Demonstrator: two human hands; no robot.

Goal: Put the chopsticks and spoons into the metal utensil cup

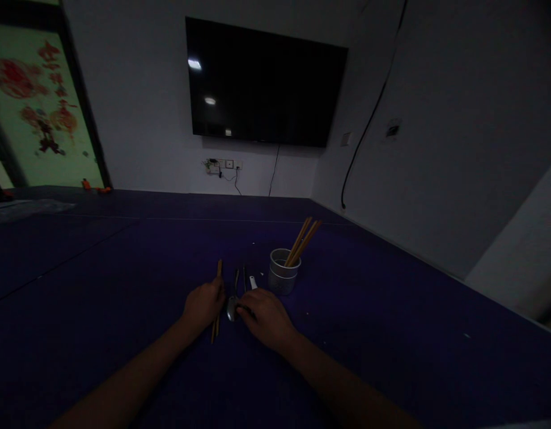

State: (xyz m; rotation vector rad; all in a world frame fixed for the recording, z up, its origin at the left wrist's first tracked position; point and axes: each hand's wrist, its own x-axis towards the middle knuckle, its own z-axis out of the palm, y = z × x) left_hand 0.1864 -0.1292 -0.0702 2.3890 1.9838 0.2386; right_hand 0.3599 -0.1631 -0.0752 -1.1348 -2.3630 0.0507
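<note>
My left hand (204, 302) is closed around a few wooden chopsticks (219, 268), whose ends stick out above and below the fingers. Just to its right a metal spoon (231, 308) lies on the purple surface, bowl toward me. My right hand (267, 317) is beside that spoon, thumb and fingers pinched together; what they grip is hidden. From under this hand the dark handle of a utensil (245, 277) and a white handle (253, 282) reach away from me. A grey metal cup (282, 281) stands upright beyond my right hand, with several wooden chopsticks (304, 241) leaning right in it.
The purple surface (136, 262) runs back to the wall, with small white specks on it. A large dark television (266, 83) hangs above sockets (229, 164). A black cable (367, 131) hangs at right. Clear plastic sheeting (29, 210) lies far left.
</note>
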